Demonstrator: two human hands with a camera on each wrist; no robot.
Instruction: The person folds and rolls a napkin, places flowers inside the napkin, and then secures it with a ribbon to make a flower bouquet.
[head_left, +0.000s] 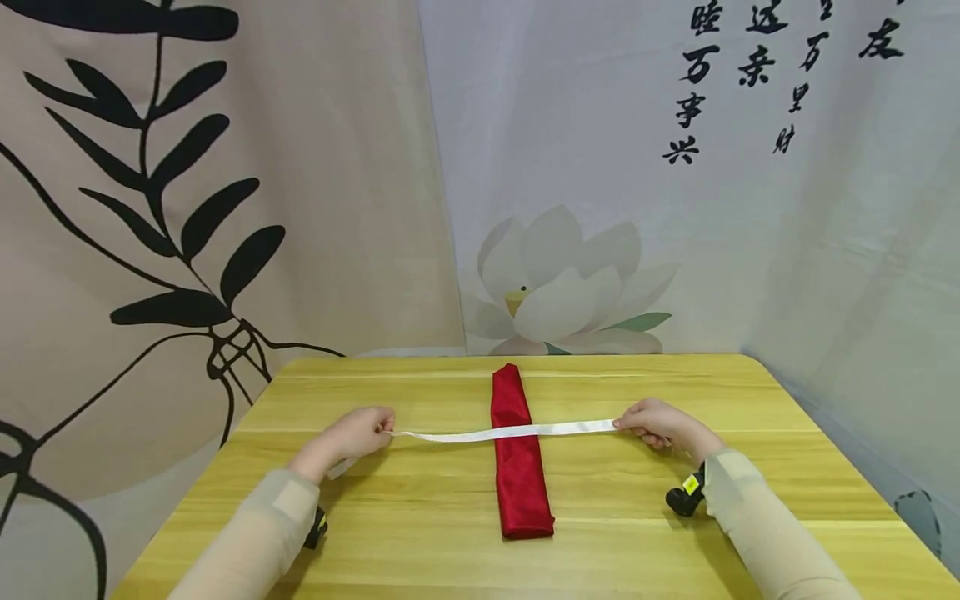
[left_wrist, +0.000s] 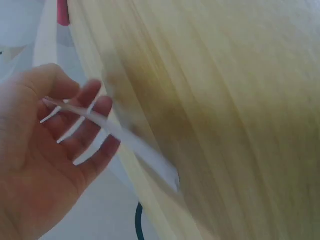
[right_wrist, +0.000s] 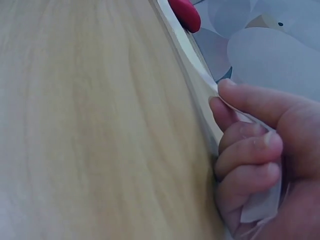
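Note:
A white ribbon (head_left: 468, 436) is stretched from hand to hand across a folded bundle of shiny red cloth (head_left: 519, 483). My left hand (head_left: 363, 431) pinches one end between thumb and index finger; in the left wrist view the ribbon's loose tail (left_wrist: 150, 157) hangs past the other fingers. On the other side, my right hand (head_left: 660, 423) pinches the ribbon with thumb and forefinger. Its spare length (right_wrist: 261, 207) runs down inside the palm, behind the curled fingers, in the right wrist view. The red bundle lies lengthwise on the table, away from both hands.
Underneath is a yellow wood-grain table (head_left: 420, 533) with rounded far corners. A hanging cloth backdrop (head_left: 360, 183) with printed leaves, a lotus and characters stands behind it. Small black devices (head_left: 684, 498) are strapped at both wrists.

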